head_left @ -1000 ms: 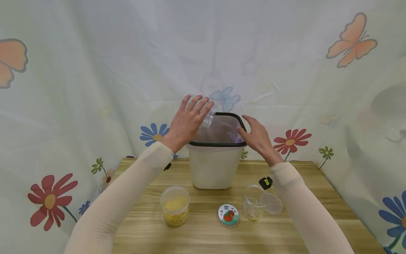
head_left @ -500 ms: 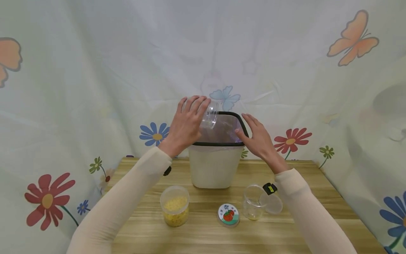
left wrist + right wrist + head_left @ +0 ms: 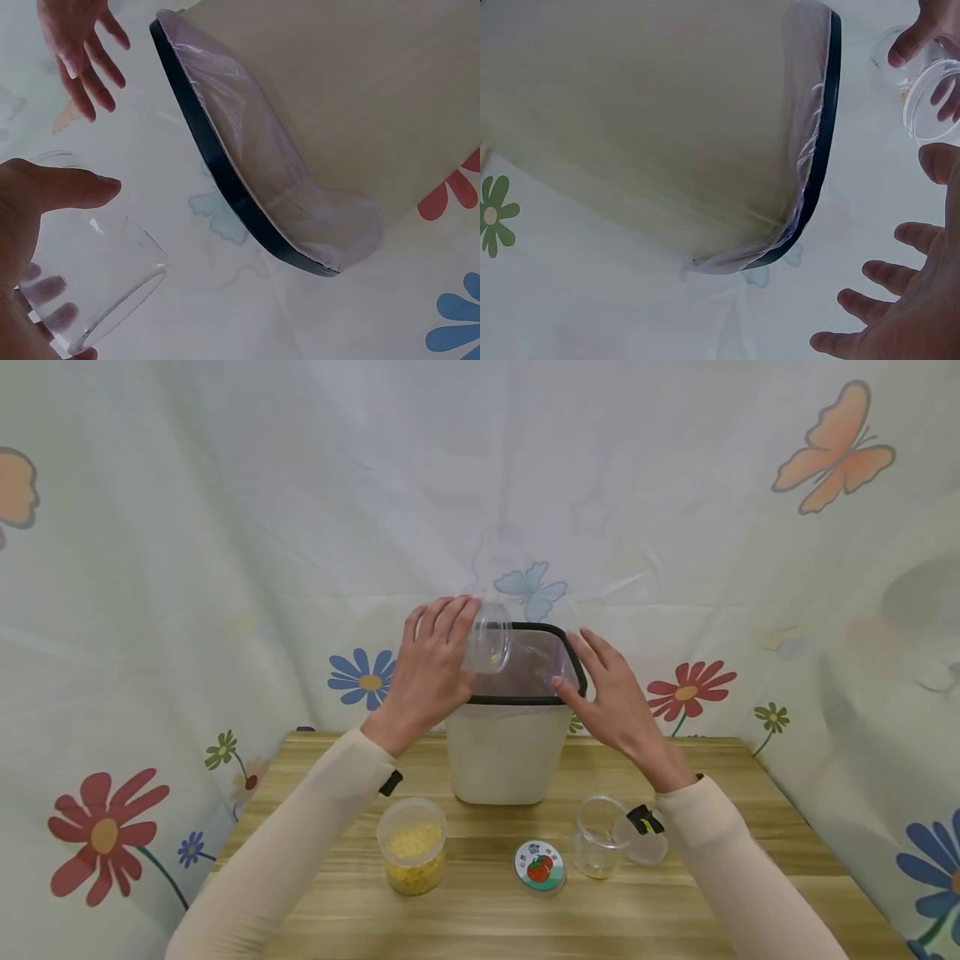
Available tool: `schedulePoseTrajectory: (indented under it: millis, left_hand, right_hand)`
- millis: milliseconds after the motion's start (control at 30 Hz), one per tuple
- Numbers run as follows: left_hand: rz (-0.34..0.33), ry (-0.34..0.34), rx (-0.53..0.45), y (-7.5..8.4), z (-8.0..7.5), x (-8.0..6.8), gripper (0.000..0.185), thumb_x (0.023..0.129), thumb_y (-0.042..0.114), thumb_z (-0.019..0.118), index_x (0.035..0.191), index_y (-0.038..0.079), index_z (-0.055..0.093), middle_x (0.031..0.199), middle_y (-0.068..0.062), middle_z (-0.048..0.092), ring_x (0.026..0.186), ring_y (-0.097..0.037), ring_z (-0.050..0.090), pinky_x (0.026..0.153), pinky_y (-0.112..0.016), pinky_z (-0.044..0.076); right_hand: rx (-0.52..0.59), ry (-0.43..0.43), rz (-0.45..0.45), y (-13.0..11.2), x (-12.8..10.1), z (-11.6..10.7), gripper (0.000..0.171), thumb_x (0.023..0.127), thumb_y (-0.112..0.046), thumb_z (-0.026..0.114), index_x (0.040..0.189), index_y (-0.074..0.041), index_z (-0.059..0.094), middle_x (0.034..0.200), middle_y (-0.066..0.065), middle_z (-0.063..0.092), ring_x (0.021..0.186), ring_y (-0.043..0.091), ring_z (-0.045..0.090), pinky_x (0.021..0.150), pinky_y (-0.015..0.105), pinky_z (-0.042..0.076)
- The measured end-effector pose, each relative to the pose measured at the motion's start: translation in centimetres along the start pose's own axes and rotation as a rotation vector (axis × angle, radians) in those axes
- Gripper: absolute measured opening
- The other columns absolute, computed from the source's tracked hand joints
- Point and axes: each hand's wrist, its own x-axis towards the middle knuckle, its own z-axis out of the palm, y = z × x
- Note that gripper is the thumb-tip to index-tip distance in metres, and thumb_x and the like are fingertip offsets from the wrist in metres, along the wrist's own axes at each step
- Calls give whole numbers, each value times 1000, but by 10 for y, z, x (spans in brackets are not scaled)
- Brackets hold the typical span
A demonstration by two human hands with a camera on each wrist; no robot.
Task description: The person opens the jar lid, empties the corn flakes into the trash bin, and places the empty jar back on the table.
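My left hand (image 3: 431, 664) grips a clear plastic jar (image 3: 491, 639) over the left side of a white trash bin (image 3: 510, 756). The jar lies tilted with its mouth toward the right; a few small specks cling inside it. In the left wrist view the thumb and fingers wrap the jar (image 3: 105, 247). A black rim ring (image 3: 525, 700) and a thin pale purple liner (image 3: 240, 112) edge the bin. My right hand (image 3: 611, 697), fingers spread and holding nothing, hovers by the bin's right rim. The bin's bottom inside is hidden.
On the wooden table (image 3: 465, 935), a tub (image 3: 412, 852) of yellow bits stands front left. A round lid (image 3: 539, 867) with a tomato label lies mid-front. Right of it are a clear jar (image 3: 600, 839) and a translucent lid (image 3: 647, 845). A printed curtain (image 3: 300, 527) surrounds the table.
My left hand has shifted left and slightly lower, and more of the jar's mouth now shows. The right hand stays by the rim, with its wrist a little lower.
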Motion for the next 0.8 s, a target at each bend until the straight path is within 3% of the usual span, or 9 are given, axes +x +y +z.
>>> schedulePoseTrajectory:
  millis: [300, 567, 800]
  left_hand:
    - [-70, 69, -55, 3, -2, -15, 86, 72, 25, 81, 144, 5, 37, 140, -13, 48, 130, -31, 43, 110, -47, 36]
    - [-76, 81, -97, 6, -4, -36, 94, 68, 30, 86, 144, 4, 37, 139, -13, 49, 128, -31, 45, 107, -48, 38]
    - [-84, 143, -174, 14, -11, -50, 94, 68, 30, 87, 144, 3, 39, 140, -14, 49, 129, -31, 45, 108, -48, 38]
  right_hand:
    - [-17, 17, -51, -9, -17, -3, 70, 94, -43, 59, 155, -20, 32, 162, 12, 25, 147, 40, 26, 114, 66, 24]
    - [-101, -17, -82, -16, -32, -3, 72, 94, -43, 60, 155, -20, 31, 163, 13, 24, 149, 40, 21, 118, 64, 17]
    - [-131, -46, -80, -19, -40, -6, 74, 93, -45, 60, 156, -24, 29, 164, 11, 22, 150, 39, 19, 119, 65, 12]
